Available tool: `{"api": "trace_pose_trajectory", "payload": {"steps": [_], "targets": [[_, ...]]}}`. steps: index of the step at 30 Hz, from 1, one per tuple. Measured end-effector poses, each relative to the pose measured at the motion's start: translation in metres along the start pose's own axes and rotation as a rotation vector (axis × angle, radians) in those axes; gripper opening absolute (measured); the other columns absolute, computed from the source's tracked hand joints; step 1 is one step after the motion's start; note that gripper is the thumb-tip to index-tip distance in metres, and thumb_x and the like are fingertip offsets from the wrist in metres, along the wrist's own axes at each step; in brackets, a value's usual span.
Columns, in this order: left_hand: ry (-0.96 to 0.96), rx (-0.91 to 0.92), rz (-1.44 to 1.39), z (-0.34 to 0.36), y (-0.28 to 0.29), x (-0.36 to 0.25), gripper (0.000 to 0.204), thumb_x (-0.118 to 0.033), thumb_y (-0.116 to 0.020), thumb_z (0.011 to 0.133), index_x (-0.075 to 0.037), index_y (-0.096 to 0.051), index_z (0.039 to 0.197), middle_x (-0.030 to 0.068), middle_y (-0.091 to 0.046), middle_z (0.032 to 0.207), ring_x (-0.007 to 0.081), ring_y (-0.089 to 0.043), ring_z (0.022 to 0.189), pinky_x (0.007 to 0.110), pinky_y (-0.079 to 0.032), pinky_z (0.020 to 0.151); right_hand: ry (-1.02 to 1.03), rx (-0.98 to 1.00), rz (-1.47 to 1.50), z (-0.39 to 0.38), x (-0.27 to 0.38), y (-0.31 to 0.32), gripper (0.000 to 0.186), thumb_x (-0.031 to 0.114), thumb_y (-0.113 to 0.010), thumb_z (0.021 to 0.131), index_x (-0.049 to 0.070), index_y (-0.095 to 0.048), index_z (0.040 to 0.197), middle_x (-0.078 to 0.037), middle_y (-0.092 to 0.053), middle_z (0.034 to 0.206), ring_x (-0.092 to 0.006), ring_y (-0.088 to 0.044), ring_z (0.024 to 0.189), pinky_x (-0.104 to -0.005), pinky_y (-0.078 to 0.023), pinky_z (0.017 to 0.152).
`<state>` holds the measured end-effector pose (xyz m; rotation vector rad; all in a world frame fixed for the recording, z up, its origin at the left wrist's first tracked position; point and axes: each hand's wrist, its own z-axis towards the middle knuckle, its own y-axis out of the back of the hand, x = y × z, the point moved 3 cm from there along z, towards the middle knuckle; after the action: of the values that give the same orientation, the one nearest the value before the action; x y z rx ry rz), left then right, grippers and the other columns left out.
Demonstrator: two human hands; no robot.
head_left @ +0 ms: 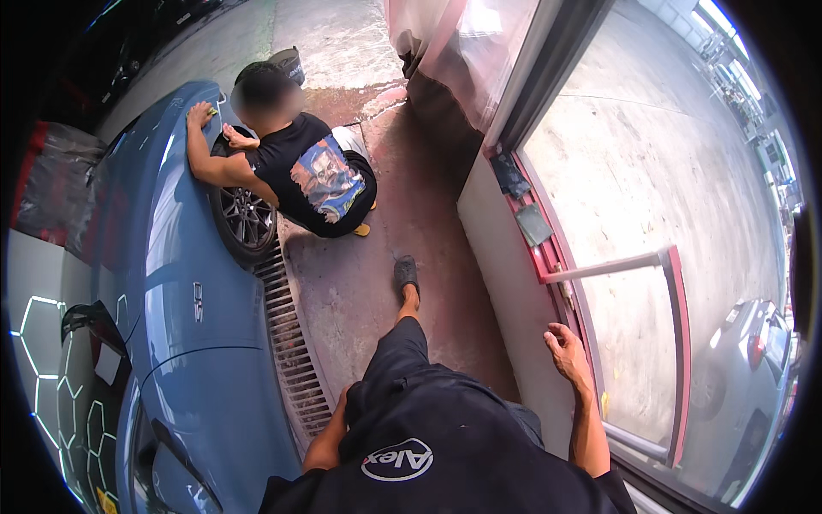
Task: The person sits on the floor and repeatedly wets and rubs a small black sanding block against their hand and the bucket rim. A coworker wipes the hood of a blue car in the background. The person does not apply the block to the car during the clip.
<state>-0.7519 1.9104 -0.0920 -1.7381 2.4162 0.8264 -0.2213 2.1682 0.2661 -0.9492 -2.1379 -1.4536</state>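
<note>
My right hand hangs in the air beside the window ledge, its fingers loosely bent and apart. Nothing shows in it. Of my left arm, the forearm and wrist show against my dark shorts; the fingers are hidden. To my left stands a blue car. Ahead, a person in a black printed shirt crouches by its wheel. One of that person's hands rests on the car's bodywork, with a small yellow-green thing at the fingers. The other hand is raised by the tyre.
A metal drain grate runs along the floor beside the car. At my right, a low wall carries a red ledge with a dark flat block. An open red-framed pane juts out there. Plastic sheeting hangs ahead.
</note>
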Motion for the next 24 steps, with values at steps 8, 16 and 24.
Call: {"api": "trace_pose_trajectory", "payload": {"steps": [8,16,24], "targets": [[-0.043,-0.002,0.19,0.178,0.148,-0.23,0.056,-0.046,-0.064,0.095,0.002,-0.076,0.12,0.0264,-0.075,0.123,0.039,-0.07,0.122,0.045,-0.053,0.104,0.047,0.042,0.138,0.179,0.22,0.009,0.037,0.024,-0.07,0.105,-0.001,-0.067,0.133,-0.017,-0.076,0.116,-0.0255,-0.074,0.106,-0.0384,-0.057,0.094],[-0.538,-0.153,-0.109,0.255,0.286,-0.725,0.063,-0.044,-0.062,0.1,0.003,-0.063,0.141,0.0256,-0.073,0.13,0.0358,-0.07,0.124,0.043,-0.053,0.106,0.157,-0.028,0.205,0.354,0.368,0.034,0.03,0.018,-0.07,0.105,0.0,-0.07,0.129,-0.014,-0.076,0.117,-0.0222,-0.072,0.108,-0.0357,-0.055,0.096],[-0.479,-0.095,0.298,0.309,0.345,-0.914,0.065,-0.045,-0.063,0.099,-0.004,-0.059,0.15,0.0263,-0.066,0.142,0.0418,-0.06,0.135,0.049,-0.046,0.116,0.081,-0.088,0.447,0.54,0.477,0.034,0.016,0.01,-0.069,0.106,0.0,-0.075,0.116,0.003,-0.067,0.079,-0.0035,-0.058,0.068,-0.0209,-0.045,0.062]]}}
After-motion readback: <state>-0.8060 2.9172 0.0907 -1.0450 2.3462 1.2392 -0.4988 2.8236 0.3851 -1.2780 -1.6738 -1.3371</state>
